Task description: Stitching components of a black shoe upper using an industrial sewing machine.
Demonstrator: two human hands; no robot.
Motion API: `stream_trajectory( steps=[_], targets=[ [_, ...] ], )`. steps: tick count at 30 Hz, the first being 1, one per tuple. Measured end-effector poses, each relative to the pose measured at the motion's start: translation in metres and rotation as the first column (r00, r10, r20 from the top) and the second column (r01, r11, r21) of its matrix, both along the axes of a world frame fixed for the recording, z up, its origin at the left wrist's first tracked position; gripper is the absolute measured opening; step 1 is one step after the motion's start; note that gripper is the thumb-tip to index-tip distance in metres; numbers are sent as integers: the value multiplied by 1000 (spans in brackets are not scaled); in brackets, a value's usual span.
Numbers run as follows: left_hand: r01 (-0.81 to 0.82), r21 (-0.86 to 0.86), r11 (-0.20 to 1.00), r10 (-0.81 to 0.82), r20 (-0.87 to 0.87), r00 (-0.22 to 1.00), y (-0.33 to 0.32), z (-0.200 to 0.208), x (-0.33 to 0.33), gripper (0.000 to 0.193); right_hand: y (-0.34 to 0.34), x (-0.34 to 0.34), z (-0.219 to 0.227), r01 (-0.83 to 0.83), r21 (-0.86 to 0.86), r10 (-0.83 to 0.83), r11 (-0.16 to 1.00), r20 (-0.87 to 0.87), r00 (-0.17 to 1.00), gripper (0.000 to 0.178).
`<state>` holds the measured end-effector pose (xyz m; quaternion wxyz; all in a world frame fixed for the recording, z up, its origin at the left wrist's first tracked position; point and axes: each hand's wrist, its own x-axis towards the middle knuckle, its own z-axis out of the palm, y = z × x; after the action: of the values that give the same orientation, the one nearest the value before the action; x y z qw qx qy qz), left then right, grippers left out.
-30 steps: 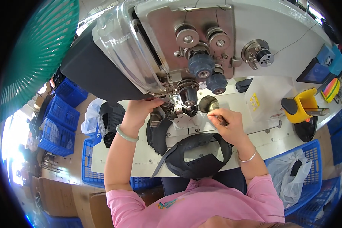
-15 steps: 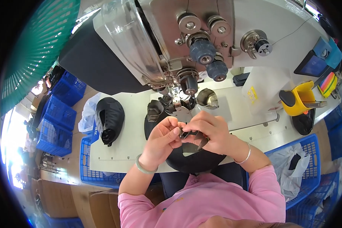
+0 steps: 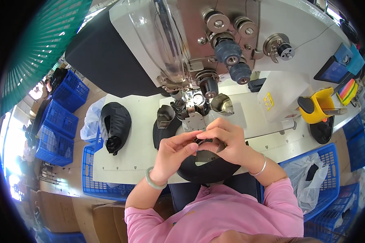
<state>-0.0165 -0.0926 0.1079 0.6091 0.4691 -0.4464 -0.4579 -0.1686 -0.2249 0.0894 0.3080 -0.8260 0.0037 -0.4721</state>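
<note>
Both hands meet in front of the sewing machine's needle area (image 3: 192, 107). My left hand (image 3: 175, 154) is closed, its thumb and fingertips pinching a small dark piece (image 3: 197, 140). From the other side my right hand (image 3: 227, 141) pinches at the same piece, its fingers bent. A greyish, flat, pointed thing (image 3: 221, 146) shows beneath my right fingers; its kind I cannot make out. Below the hands lies a black curved workpiece (image 3: 207, 172) at the table's front edge. The fingers hide most of what is held.
A black shoe upper (image 3: 114, 125) lies on the white table (image 3: 140, 150) at left. Toward the right stand a yellow holder (image 3: 315, 106) and a black piece (image 3: 322, 131). Blue baskets (image 3: 332, 174) flank the table, one with plastic bags (image 3: 308, 182). A green fan (image 3: 44, 48) is at upper left.
My left fingers have straightened and drawn closer to the right fingertips, covering more of the small dark piece. The greyish pointed thing under my right hand shows less. The view has shifted slightly.
</note>
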Motion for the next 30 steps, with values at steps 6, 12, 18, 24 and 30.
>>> stream_trajectory(
  steps=[6, 12, 18, 24, 30],
  targets=[
    [-19, 41, 999, 15, 104, 995, 1, 3, 2, 31, 2, -6, 16, -87, 98, 95, 991, -82, 992, 47],
    [16, 71, 997, -13, -44, 999, 1, 4, 4, 28, -11, -16, 30, -109, 479, 280, 871, -300, 912, 19],
    [170, 123, 978, -122, -329, 937, 2, 3, 11, 28, -24, -18, 27, 40, 383, 76, 923, -283, 956, 20],
    [208, 82, 975, -153, -434, 888, 0, -3, 12, 27, -18, -9, 23, -61, 481, 215, 875, -272, 938, 23],
    [197, 78, 977, -142, -450, 882, 1, -5, 15, 23, -21, -1, 14, -6, 364, 120, 932, -291, 949, 22]
  ],
)
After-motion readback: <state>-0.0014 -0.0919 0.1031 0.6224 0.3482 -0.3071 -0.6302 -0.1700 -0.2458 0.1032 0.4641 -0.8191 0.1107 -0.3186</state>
